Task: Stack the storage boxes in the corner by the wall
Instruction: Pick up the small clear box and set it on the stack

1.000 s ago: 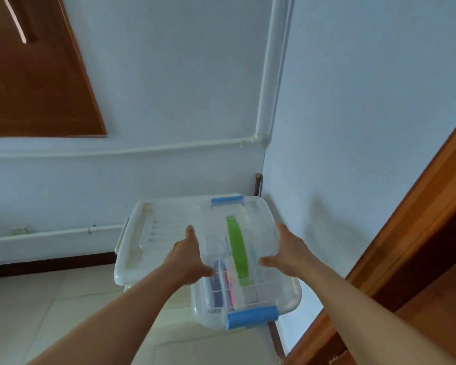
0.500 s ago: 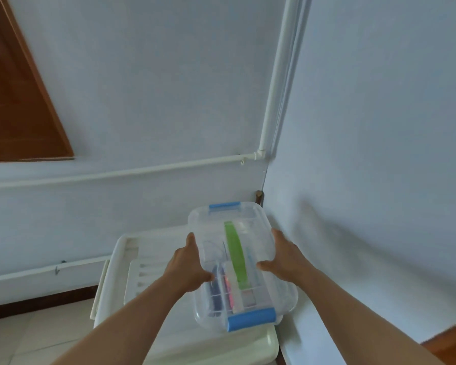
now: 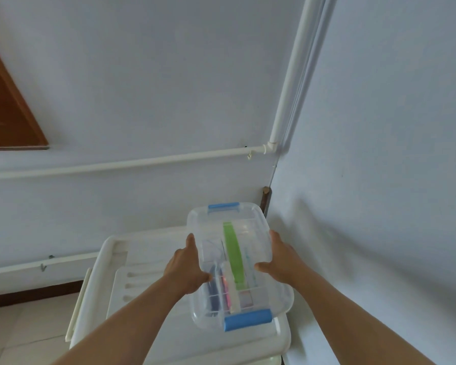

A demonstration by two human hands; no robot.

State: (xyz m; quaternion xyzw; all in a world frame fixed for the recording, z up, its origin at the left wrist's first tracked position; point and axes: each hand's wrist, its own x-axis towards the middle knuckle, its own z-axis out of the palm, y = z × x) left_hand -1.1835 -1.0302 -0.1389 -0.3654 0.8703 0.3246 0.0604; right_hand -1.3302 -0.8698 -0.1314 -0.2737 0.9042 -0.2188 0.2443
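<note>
Compared with half a second before, I saw little change: the clear small box [image 3: 237,262] with blue latches sat a touch nearer the corner, above the white lid of the large box [image 3: 142,285]. The left hand [image 3: 186,271] and right hand [image 3: 279,259] clasped its long sides, fingers [image 3: 263,267] over the lid, thumbs on top. No lettering was readable; it probably rested on the lid, though contact was unclear.
</note>
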